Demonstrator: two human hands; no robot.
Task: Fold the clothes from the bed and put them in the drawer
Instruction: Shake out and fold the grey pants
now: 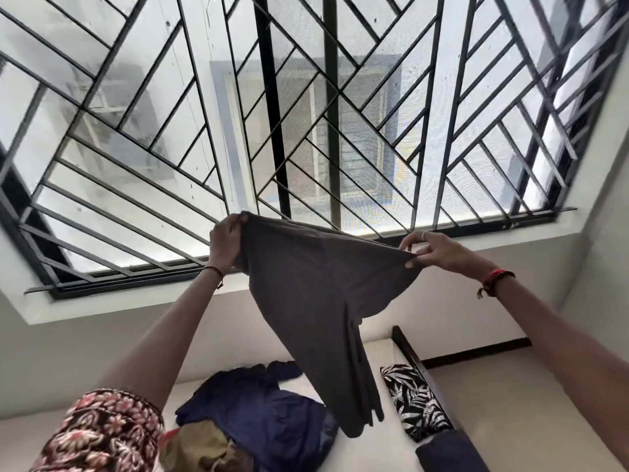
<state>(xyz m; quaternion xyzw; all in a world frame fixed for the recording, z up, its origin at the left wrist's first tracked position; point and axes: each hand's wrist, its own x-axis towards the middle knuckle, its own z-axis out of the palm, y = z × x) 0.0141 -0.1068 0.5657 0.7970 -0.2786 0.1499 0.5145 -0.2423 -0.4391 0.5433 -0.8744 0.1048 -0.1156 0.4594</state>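
Observation:
A dark grey garment [316,294] hangs in the air in front of the window, stretched between both hands, its long lower part dangling over the bed. My left hand [226,238] grips its upper left corner. My right hand [432,250] pinches the right corner between thumb and fingers. Below, on the white bed [384,352], lies a crumpled navy blue garment [258,407] and an olive-brown piece of clothing [200,447] at the near edge. No drawer is in view.
A black-and-white leaf-print cloth [415,400] lies at the bed's right side beside a dark wooden bed frame [412,356]. A dark navy item [449,453] sits at the lower right. A large window with a black metal grille [306,114] fills the wall ahead.

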